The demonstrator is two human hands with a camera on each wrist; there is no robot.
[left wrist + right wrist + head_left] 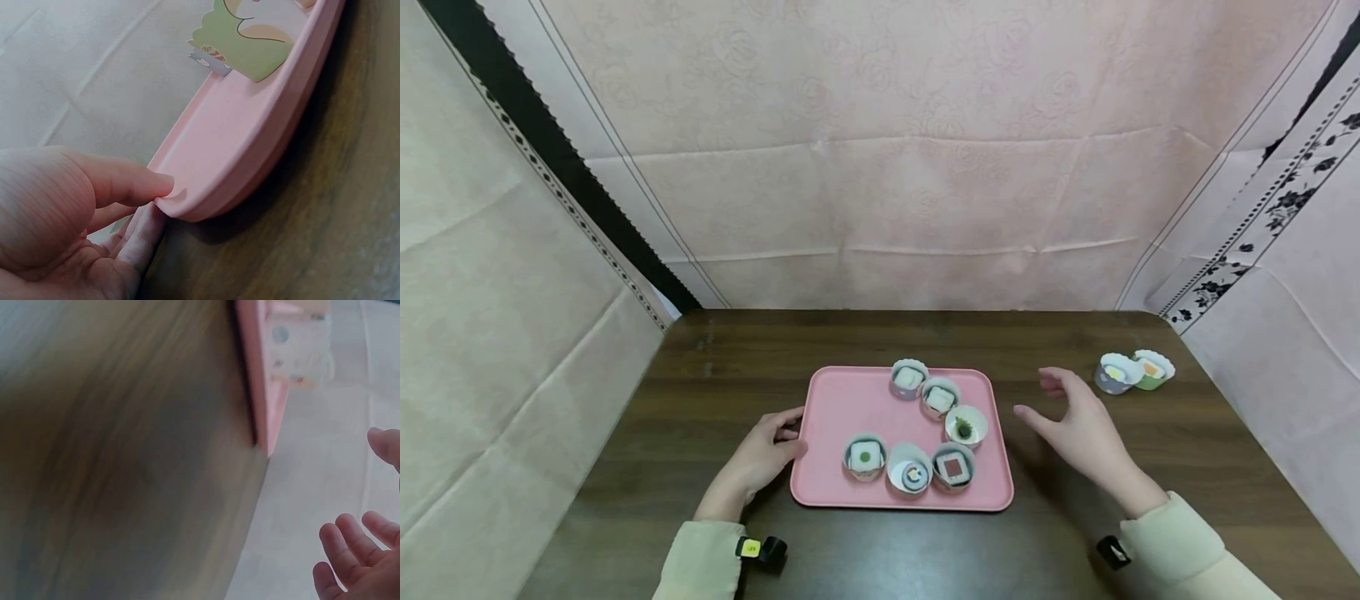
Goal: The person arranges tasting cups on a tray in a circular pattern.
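A pink tray [842, 404] lies on the brown table, bearing several small paper cups with little items inside. My left hand [760, 454] pinches the tray's left rim; in the left wrist view the thumb [140, 182] is on top and fingers are underneath. To the right of the tray, my right hand [1082, 429] is held with thumb and fingers spread and nothing between them. On the tray, the nearest cup to it holds a dark green piece [963, 428]. Other cups there include one with a blue-and-white swirl [914, 476] and one with a brown-and-white square [953, 468].
Two more paper cups, one grey-blue [1117, 375] and one green [1153, 372], stand side by side at the table's back right, beyond the right hand. Pale cloth [910, 208] hangs behind the wooden table [760, 350] and along both sides.
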